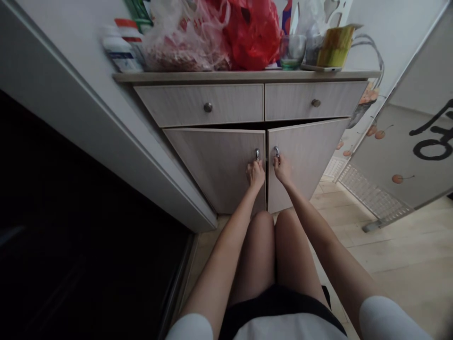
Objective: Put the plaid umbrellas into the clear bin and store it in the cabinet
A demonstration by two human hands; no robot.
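In the head view a pale wood-grain cabinet stands in front of me. Its left door (pixel 219 165) and right door (pixel 307 160) are slightly ajar, with a dark gap along their tops. My left hand (pixel 255 173) is closed around the lower part of the left door's metal handle (pixel 257 152). The matching right handle (pixel 276 150) is gripped by my right hand (pixel 282 169). Both handles' upper ends show above my fingers. What lies behind the doors is hidden.
Above the doors are two knobbed drawers, the left drawer (pixel 233 105) and right drawer (pixel 297 101), both closed. The cabinet top carries a red plastic bag (pixel 255 35), a clear bag (pixel 187 42), a glass (pixel 292 52) and white bottles (pixel 122 52). A folding screen (pixel 406 141) stands right.
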